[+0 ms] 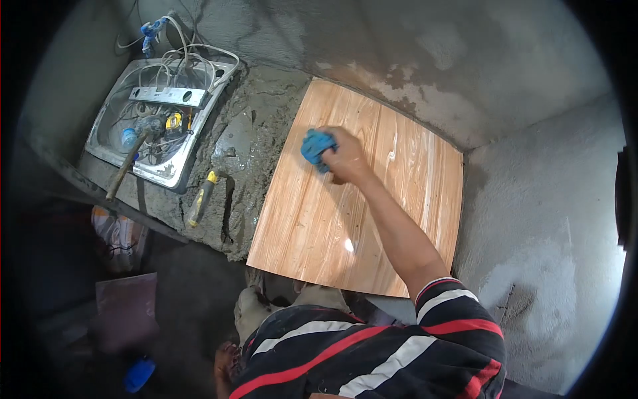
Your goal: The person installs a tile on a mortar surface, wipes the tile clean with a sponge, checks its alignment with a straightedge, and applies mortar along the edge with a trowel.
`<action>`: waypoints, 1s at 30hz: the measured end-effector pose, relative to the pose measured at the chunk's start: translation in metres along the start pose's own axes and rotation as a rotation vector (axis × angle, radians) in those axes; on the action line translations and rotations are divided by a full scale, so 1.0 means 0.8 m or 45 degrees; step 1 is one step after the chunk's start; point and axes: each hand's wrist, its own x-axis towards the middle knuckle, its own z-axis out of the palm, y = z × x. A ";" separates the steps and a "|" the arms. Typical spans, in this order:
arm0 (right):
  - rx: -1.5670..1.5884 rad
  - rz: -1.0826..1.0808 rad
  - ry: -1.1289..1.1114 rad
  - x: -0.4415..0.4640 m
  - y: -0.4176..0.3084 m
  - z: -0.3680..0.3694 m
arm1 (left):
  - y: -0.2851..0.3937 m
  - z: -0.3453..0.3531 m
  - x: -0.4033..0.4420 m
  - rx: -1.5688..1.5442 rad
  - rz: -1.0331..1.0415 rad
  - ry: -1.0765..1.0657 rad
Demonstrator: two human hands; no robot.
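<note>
My right hand (347,158) is closed around a crumpled blue cloth (317,147). The cloth lies against the upper left part of a large, shiny tile with a wood-grain pattern (312,226). My right arm stretches across the tile from the lower right. Low in the view, beside my leg, hangs my left hand (227,359); it is dim and partly hidden, so its fingers do not show clearly. To the left of the tile is rough wet mortar (249,120), on which a yellow-and-grey handled tool (203,197) lies.
A metal sink basin (169,174) at the upper left holds a spirit level (169,96), a tape measure (174,122), cables and a hammer (127,163) whose handle sticks out over the rim. Plastered walls (531,166) stand behind and right. A blue object (139,375) lies on the floor.
</note>
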 end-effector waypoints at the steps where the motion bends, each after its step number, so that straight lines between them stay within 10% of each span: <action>1: 0.045 0.091 0.109 0.002 0.003 -0.008 | -0.004 -0.004 0.008 -0.110 -0.017 0.018; 12: -0.538 0.304 0.502 0.100 0.226 -0.092 | -0.082 -0.082 -0.013 -0.116 -0.097 0.254; 17: -0.445 0.027 0.366 0.113 0.159 -0.054 | -0.061 -0.075 -0.008 -0.116 -0.132 0.085; 26: 0.314 0.389 -0.321 -0.097 -0.092 0.054 | 0.000 -0.113 0.052 -0.112 -0.075 0.171; 30: 0.004 -0.279 -0.406 -0.241 -0.132 0.122 | 0.044 -0.164 0.089 0.017 0.010 0.023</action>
